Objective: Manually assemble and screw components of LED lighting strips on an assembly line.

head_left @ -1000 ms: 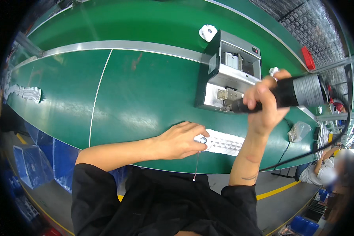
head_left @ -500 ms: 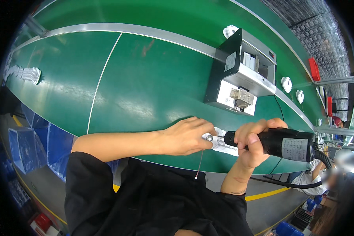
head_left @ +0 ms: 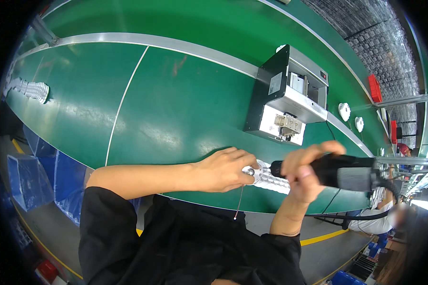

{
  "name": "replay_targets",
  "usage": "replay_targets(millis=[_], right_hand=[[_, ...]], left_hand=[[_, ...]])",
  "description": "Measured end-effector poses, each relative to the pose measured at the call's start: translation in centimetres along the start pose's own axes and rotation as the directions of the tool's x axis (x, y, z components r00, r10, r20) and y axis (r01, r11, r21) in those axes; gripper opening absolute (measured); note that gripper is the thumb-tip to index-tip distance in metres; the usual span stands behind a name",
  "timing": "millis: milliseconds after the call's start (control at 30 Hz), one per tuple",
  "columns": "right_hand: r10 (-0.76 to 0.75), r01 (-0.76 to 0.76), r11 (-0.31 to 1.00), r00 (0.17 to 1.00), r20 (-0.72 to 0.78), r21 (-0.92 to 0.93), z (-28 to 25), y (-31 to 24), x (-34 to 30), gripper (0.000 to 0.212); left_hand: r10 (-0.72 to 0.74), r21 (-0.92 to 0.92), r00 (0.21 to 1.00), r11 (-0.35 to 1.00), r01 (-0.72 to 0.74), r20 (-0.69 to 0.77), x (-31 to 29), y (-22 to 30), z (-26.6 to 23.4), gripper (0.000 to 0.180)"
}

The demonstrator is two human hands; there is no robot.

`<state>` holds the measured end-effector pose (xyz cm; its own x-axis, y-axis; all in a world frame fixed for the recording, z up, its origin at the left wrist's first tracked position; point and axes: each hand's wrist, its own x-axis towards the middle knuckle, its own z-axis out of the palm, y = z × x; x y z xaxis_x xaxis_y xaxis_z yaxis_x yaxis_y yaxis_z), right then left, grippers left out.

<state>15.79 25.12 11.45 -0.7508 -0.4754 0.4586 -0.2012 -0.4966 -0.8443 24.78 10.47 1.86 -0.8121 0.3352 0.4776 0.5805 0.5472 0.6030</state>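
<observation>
My left hand (head_left: pixel 228 169) is closed on a white round part (head_left: pixel 258 174) at the near edge of the green bench. A small shiny round metal piece shows at its fingertips, and a thin wire (head_left: pixel 239 203) with a pale end hangs below them. Adjoining the part on the right is a row of white ribbed pieces (head_left: pixel 275 184). My right hand (head_left: pixel 303 172) is wrapped round a black corded power screwdriver (head_left: pixel 335 171), blurred by motion. It lies nearly level, its nose pointing left toward the white part. Whether its bit touches anything, I cannot tell.
A black and silver bench machine (head_left: pixel 290 97) stands beyond my right hand. White round parts (head_left: pixel 344 111) sit farther right, near red bins (head_left: pixel 374 88). A stack of white parts (head_left: pixel 33 90) lies far left. Blue bins (head_left: pixel 28 180) stand below the bench; a person (head_left: pixel 373 221) is at right.
The screwdriver has shifted slightly and is now blurred. More of the white ribbed row shows beneath it. My left hand keeps its hold, a little lower in the picture, and the whole view has moved slightly.
</observation>
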Motion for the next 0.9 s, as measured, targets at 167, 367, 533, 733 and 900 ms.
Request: replay_targets(millis=[167, 367, 533, 733, 900], right_hand=[[-0.253, 0.249, 0.967, 0.961, -0.113, -0.048, -1.2, -0.9, 5.2, 0.046], [-0.134, 0.107, 0.978, 0.98, -0.144, -0.18, -0.9, 0.5, 7.0, 0.038], [-0.134, 0.127, 0.988, 0.988, -0.076, -0.089, -0.9, 0.3, 4.8, 0.041], [-0.062, 0.06, 0.998, 0.995, -0.079, -0.027, 0.5, -1.2, -1.5, 0.043], [0.001, -0.004, 1.0, 0.995, -0.101, -0.025, 0.8, -0.8, -2.9, 0.042]], left_hand=[[0.0, 0.01, 1.0, 1.0, -0.001, 0.027, 0.0, -0.2, 0.0, 0.019], [0.005, -0.019, 1.0, 1.0, -0.005, 0.01, 0.0, -0.2, 0.2, 0.019], [-0.002, -0.007, 1.0, 1.0, 0.002, 0.004, -0.2, -0.2, 0.2, 0.018], [-0.014, -0.009, 1.0, 1.0, 0.014, 0.015, -0.2, 0.0, 0.0, 0.016], [-0.018, -0.003, 0.999, 1.0, 0.018, 0.031, -0.3, -0.2, 0.2, 0.017]])
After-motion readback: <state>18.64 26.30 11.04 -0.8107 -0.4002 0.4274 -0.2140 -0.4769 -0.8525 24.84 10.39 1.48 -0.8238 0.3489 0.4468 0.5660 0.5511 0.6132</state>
